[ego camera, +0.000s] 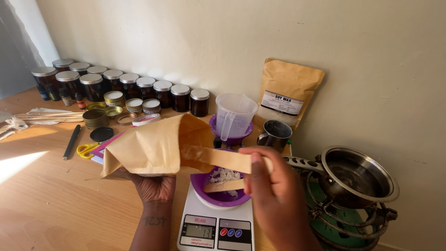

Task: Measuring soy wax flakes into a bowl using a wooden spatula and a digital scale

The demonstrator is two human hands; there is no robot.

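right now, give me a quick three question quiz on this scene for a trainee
1. True or false: the left hand holds the tan paper bag tipped toward the purple bowl.
2. What does the right hand hold? A) yellow scissors B) a flat wooden stick C) a black pen
3. Fill in: the purple bowl with white flakes sits on a white kitchen ____.

Key: 1 true; 2 B; 3 scale
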